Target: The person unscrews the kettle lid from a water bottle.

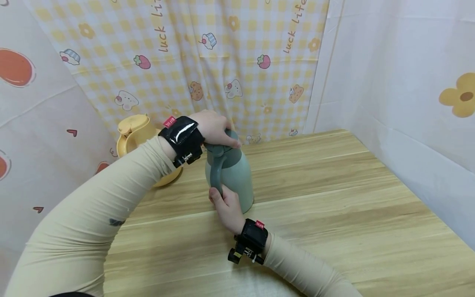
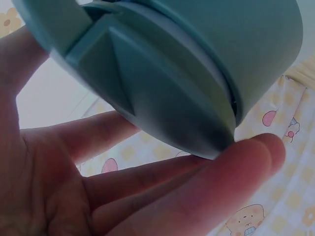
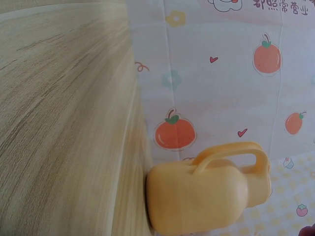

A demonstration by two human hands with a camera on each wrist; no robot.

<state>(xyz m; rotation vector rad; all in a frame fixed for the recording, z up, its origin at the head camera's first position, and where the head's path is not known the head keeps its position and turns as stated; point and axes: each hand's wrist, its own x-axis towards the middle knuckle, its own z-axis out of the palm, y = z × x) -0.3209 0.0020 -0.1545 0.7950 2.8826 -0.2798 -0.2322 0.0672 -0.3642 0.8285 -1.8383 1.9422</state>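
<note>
A pale green thermos jug (image 1: 241, 177) with a darker green collar and handle (image 1: 216, 173) stands upright on the wooden table. My left hand (image 1: 213, 128) lies over its top, thumb on the near side, and grips the lid (image 2: 167, 98). In the left wrist view the fingers curve along the lid's edge, and a pale strip shows between lid and collar. Low on the jug, my right hand (image 1: 230, 208) holds the lower part of the handle. Only a sliver of skin shows at the lower right corner of the right wrist view.
A yellow thermos jug (image 1: 135, 132) stands at the left, partly hidden behind the left forearm; the right wrist view shows its body and handle. The wooden table (image 1: 334, 214) extends to the right. Patterned curtains (image 1: 237, 53) hang behind and along both sides.
</note>
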